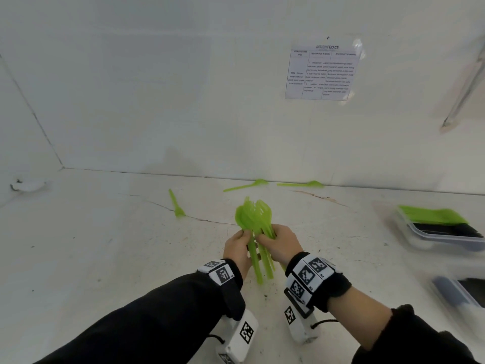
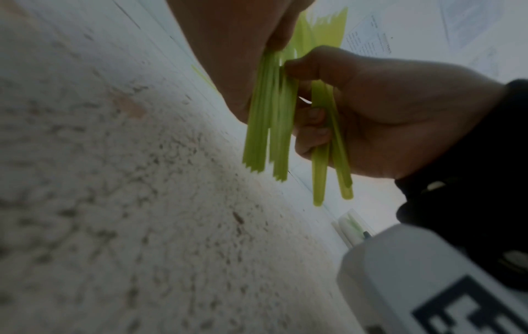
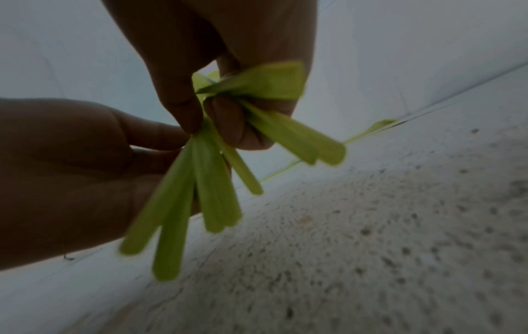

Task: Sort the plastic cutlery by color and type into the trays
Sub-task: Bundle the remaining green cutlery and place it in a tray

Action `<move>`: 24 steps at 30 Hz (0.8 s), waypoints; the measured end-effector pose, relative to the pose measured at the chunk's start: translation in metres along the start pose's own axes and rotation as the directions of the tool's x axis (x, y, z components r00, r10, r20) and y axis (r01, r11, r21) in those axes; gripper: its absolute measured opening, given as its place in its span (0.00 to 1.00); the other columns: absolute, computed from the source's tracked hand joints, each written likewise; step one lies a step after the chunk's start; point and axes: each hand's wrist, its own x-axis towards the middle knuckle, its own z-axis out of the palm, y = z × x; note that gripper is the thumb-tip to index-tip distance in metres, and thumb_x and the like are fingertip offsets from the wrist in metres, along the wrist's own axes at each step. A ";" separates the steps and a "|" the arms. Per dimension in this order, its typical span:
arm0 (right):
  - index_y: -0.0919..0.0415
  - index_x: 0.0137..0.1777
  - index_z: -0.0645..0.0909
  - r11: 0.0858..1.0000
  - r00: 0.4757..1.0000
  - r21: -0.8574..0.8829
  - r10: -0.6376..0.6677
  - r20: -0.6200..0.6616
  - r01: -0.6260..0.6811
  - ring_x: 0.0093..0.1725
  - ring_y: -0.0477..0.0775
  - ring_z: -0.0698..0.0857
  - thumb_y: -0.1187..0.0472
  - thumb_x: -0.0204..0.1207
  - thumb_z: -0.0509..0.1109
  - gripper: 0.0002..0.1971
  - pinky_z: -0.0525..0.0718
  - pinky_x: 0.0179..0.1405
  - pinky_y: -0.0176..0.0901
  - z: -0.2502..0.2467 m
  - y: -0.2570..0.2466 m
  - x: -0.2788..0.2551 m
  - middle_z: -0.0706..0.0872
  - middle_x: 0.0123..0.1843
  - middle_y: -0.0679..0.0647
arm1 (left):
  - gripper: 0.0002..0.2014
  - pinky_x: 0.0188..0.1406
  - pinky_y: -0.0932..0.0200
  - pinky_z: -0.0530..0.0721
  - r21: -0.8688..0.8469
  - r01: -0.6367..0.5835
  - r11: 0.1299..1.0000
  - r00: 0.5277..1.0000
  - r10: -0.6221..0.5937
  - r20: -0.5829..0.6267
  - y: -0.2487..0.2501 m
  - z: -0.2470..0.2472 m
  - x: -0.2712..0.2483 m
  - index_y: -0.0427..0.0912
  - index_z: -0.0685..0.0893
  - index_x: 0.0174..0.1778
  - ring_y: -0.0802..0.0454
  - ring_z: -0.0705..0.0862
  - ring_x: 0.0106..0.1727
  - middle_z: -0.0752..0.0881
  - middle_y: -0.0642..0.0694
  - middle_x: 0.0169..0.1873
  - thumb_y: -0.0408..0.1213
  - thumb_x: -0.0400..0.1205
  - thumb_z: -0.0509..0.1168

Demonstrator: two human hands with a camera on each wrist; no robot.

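Observation:
Both my hands hold one bunch of green plastic cutlery (image 1: 253, 219) above the middle of the table, heads up and handles down. My left hand (image 1: 242, 237) pinches part of the handles (image 2: 268, 126). My right hand (image 1: 267, 236) grips the other handles (image 3: 285, 133) in its curled fingers. In the right wrist view the handles fan out below both hands. A loose green fork (image 1: 176, 203) lies to the left. Two green spoons (image 1: 246, 185) (image 1: 301, 184) lie along the back wall. Whether the bunch is forks, spoons or both is blurred.
A clear tray (image 1: 446, 239) at the right holds green cutlery (image 1: 433, 215) and black cutlery (image 1: 451, 229). A second tray (image 1: 451, 292) with dark contents stands nearer, at the right edge. A printed sheet (image 1: 322, 72) hangs on the back wall. The white table (image 1: 105, 245) is cracked and speckled.

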 end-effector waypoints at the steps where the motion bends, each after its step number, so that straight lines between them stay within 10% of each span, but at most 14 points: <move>1: 0.64 0.40 0.81 1.000 1.000 0.014 -0.003 0.003 0.003 0.30 0.52 0.75 0.59 0.75 0.69 0.08 0.73 0.31 0.41 -0.001 0.001 0.001 0.79 0.33 0.58 | 0.13 0.35 0.53 0.83 0.000 0.000 1.000 1.000 0.000 0.002 0.000 0.000 0.000 0.33 0.80 0.61 0.48 0.83 0.45 0.85 0.39 0.47 0.32 0.88 0.52; 16: 0.61 0.42 0.80 0.998 0.997 0.047 -0.032 0.074 0.029 0.25 0.44 0.75 0.58 0.76 0.70 0.06 0.70 0.19 0.27 0.000 0.005 0.001 0.79 0.29 0.49 | 0.16 0.42 0.52 0.82 -0.072 0.065 0.995 0.996 -0.061 0.066 -0.002 0.001 0.001 0.36 0.77 0.67 0.45 0.81 0.55 0.82 0.36 0.59 0.36 0.88 0.51; 24: 0.59 0.40 0.80 0.997 0.991 0.080 -0.017 0.134 0.006 0.19 0.38 0.73 0.58 0.77 0.69 0.07 0.68 0.18 0.27 -0.008 -0.001 0.003 0.76 0.26 0.46 | 0.13 0.28 0.56 0.86 -0.057 0.071 0.996 0.995 -0.066 0.075 -0.002 -0.005 0.001 0.35 0.80 0.61 0.46 0.84 0.48 0.86 0.38 0.51 0.33 0.88 0.53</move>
